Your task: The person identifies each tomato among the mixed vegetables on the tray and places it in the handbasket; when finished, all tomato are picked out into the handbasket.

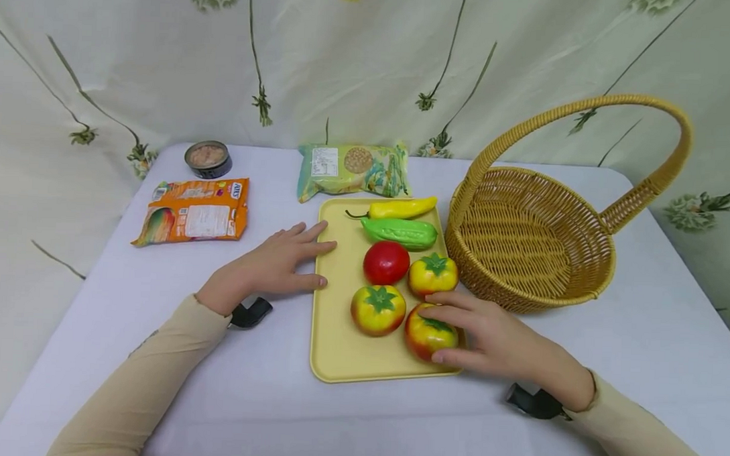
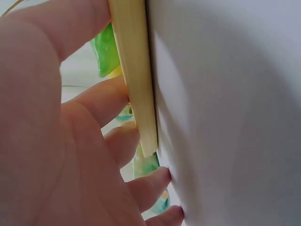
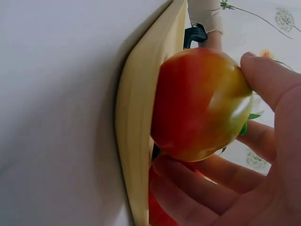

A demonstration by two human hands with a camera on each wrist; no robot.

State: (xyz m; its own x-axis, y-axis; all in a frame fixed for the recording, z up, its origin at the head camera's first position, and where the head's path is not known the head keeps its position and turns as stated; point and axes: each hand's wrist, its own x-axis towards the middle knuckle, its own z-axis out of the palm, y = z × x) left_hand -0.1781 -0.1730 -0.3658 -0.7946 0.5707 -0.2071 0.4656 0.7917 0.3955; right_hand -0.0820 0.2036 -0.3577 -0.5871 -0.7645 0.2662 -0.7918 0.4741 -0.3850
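My right hand [image 1: 500, 333] grips a yellow-and-red toy persimmon [image 1: 421, 341] at the front right of a yellow tray [image 1: 336, 351]. In the right wrist view, the thumb touches one side of this persimmon [image 3: 202, 103] and the fingers curl round the other. My left hand [image 1: 279, 262] lies at the tray's left edge with fingers spread, thumb and fingertips against the rim. The tray also bears a second persimmon [image 1: 377, 315], a third persimmon [image 1: 431, 278], a round red fruit [image 1: 386, 262], a bumpy green vegetable [image 1: 401, 234] and a yellow chili pepper [image 1: 402, 208].
Right of the tray stands a wicker basket [image 1: 481, 276] with a tall arched handle. Behind the tray lies a green snack bag [image 1: 358, 167]. At the left are an orange snack bag [image 1: 205, 212] and a small open can [image 1: 207, 159]. A floral cloth [image 1: 358, 73] hangs behind the table.
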